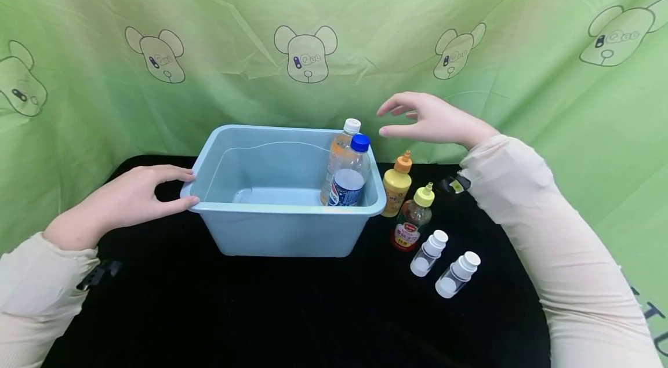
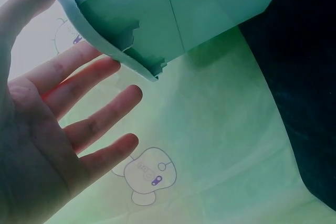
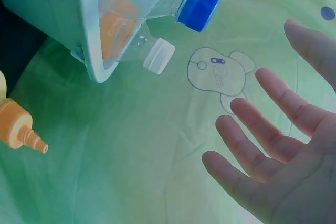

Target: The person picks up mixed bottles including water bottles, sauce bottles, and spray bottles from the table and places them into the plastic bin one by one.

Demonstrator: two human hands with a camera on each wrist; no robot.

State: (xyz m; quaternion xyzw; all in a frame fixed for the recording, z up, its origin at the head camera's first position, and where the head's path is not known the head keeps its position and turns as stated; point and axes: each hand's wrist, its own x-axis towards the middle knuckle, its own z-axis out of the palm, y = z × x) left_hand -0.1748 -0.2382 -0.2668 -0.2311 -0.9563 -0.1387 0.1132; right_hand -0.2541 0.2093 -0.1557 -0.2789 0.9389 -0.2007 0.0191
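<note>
A light blue plastic tub [image 1: 282, 232] stands on the black tabletop. My left hand [image 1: 133, 197] touches its left rim, thumb at the front and fingers behind, all fairly straight and spread in the left wrist view. Inside the tub's right end stand two bottles: a Pepsi bottle [image 1: 347, 185] with a blue cap and, behind it, a clear bottle with a white cap [image 1: 352, 126] and orange label. In the air to the right of these bottles is my right hand [image 1: 425, 119], holding nothing. Its fingers are loosely extended and apart from everything in the right wrist view [image 3: 294, 150].
Right of the tub stand a yellow squeeze bottle [image 1: 395, 188] with an orange nozzle and a dark red sauce bottle [image 1: 409, 226] with a yellow cap. Nearer are two small clear bottles [image 1: 428, 255] with white caps. A green curtain [image 1: 365, 20] hangs behind.
</note>
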